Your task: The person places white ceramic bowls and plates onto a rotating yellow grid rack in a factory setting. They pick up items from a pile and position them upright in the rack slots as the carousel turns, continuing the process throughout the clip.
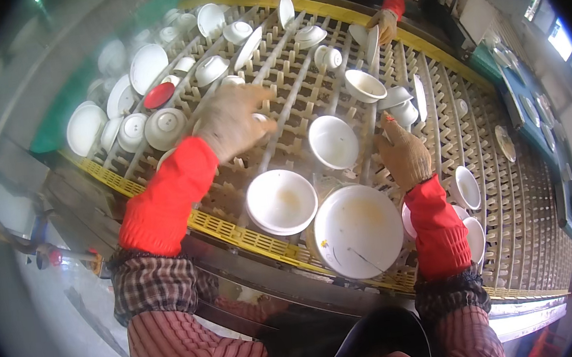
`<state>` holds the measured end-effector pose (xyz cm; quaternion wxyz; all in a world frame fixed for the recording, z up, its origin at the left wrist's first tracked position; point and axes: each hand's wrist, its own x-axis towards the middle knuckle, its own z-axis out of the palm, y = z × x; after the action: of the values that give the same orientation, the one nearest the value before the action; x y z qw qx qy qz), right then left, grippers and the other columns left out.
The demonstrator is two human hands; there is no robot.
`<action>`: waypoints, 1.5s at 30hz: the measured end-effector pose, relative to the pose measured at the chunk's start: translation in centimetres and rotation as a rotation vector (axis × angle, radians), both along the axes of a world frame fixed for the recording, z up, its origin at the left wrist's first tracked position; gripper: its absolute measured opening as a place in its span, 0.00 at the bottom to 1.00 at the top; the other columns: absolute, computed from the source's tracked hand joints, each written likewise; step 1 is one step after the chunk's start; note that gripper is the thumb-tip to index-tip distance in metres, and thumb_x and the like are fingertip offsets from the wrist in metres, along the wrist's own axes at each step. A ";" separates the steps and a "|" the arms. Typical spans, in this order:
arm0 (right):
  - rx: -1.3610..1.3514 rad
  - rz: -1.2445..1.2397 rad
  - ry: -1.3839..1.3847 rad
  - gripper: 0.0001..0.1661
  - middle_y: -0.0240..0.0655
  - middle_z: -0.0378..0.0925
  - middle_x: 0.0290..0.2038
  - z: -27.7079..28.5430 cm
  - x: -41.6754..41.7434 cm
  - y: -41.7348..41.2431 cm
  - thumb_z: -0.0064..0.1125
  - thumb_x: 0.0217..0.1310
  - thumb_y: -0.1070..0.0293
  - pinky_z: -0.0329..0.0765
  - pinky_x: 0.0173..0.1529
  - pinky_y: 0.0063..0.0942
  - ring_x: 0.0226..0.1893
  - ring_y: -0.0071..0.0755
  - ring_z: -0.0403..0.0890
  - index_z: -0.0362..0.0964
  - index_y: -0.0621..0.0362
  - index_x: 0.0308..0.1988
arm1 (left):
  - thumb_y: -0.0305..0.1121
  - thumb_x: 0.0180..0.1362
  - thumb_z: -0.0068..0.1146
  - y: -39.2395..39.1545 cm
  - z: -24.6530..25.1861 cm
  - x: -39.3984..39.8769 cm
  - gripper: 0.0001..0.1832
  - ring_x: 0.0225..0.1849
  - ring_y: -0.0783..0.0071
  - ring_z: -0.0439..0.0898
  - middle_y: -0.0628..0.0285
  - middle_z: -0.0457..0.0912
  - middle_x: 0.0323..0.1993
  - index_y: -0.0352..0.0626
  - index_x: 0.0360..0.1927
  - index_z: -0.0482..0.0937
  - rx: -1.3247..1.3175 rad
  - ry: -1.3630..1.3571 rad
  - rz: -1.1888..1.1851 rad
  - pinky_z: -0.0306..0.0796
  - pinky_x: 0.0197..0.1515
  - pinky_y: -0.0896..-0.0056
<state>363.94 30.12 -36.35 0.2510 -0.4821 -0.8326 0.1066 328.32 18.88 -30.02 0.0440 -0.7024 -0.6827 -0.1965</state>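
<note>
My left hand point(235, 118), in a tan glove with a red cuff, reaches over the pegged conveyor belt point(284, 87), thumb and fingers spread. A small white piece of tableware point(259, 117) shows in the gap between them; whether it is held or lies below, I cannot tell. My right hand point(405, 155), gloved alike, has its thumb and forefinger apart beside a white cup point(404, 112); contact is unclear. Close to me are stacked white bowls point(282, 200) and a large white dish point(360, 233) with yellowish liquid and a thin dark stick. Another white bowl point(333, 142) tilts between my hands.
Plates and bowls point(149, 70) crowd the belt's left side, with a red dish point(159, 95) among them. Yellow edging point(240, 238) borders the belt. Opposite, a co-worker's gloved hand point(386, 26) touches an upright plate point(372, 46). A blue rack point(531, 121) stands right.
</note>
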 end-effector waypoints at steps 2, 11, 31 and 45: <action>-0.013 -0.039 0.153 0.31 0.52 0.91 0.57 -0.1 1.1 0.4 0.67 0.77 0.52 0.87 0.59 0.49 0.56 0.55 0.92 0.79 0.55 0.71 | 0.48 0.58 0.79 -0.1 -0.7 3.6 0.32 0.69 0.49 0.83 0.48 0.88 0.67 0.41 0.63 0.89 -0.030 0.080 -0.196 0.75 0.75 0.49; -0.829 0.434 1.413 0.25 0.44 0.86 0.59 9.2 -8.3 5.6 0.49 0.92 0.59 0.88 0.65 0.41 0.60 0.41 0.88 0.74 0.64 0.72 | 0.65 0.65 0.73 -1.8 0.2 9.2 0.38 0.37 0.41 0.89 0.43 0.88 0.33 0.31 0.50 0.88 -0.363 0.056 -0.237 0.85 0.47 0.43; 0.010 0.609 0.286 0.29 0.48 0.91 0.54 2.4 -4.0 2.5 0.64 0.82 0.55 0.88 0.59 0.39 0.53 0.42 0.93 0.80 0.63 0.69 | 0.63 0.71 0.71 -11.7 2.9 8.7 0.34 0.44 0.66 0.94 0.51 0.94 0.39 0.34 0.49 0.93 -0.326 -0.709 0.342 0.85 0.47 0.64; 0.323 0.186 -0.076 0.29 0.50 0.88 0.62 0.7 -6.1 10.3 0.72 0.71 0.51 0.81 0.69 0.53 0.63 0.68 0.86 0.84 0.55 0.63 | 0.54 0.67 0.72 -12.7 2.8 9.6 0.23 0.52 0.51 0.91 0.54 0.90 0.46 0.45 0.51 0.94 -0.243 -0.214 0.062 0.83 0.57 0.55</action>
<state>357.82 40.46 -35.61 0.2825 -0.3600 -0.8888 -0.0239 337.92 6.23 -27.17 -0.1082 -0.6561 -0.7237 -0.1848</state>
